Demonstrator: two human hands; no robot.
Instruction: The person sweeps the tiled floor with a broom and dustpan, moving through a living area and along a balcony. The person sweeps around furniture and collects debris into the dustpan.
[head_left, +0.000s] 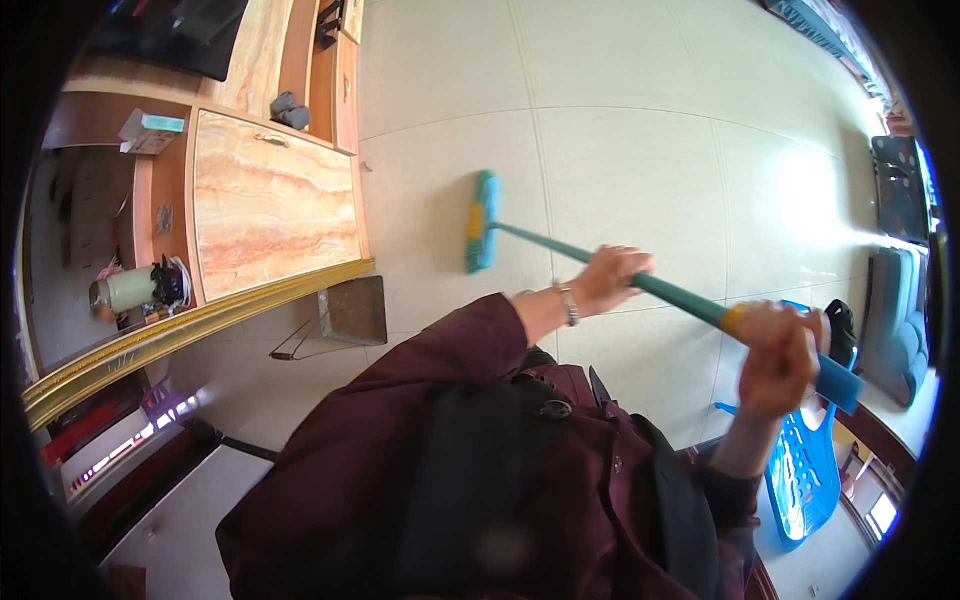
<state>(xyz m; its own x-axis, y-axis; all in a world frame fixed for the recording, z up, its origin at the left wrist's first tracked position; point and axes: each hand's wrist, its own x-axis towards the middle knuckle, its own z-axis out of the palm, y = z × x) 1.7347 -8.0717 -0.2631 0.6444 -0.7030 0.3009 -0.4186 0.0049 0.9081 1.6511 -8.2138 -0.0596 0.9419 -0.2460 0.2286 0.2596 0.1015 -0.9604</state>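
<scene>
A broom with a blue, green and yellow head (484, 225) runs slantwise in front of me. My left hand (611, 279), with a metal band at its wrist, is wrapped around the middle of the green handle (679, 294). Higher up, near a yellow section, my right hand (780, 364) grips the same pole, whose blue end (838, 384) sticks out past my fist. The broom head is slightly blurred over the pale tiled floor (630, 165); I cannot tell whether its bristles touch the tiles.
Along the left stands a wooden cabinet (274, 210) with marbled panels. A metal dustpan (354, 311) with a wire handle lies on the floor below its gilded edge. At right are a blue plastic chair (802, 480) and a grey-blue sofa (892, 326).
</scene>
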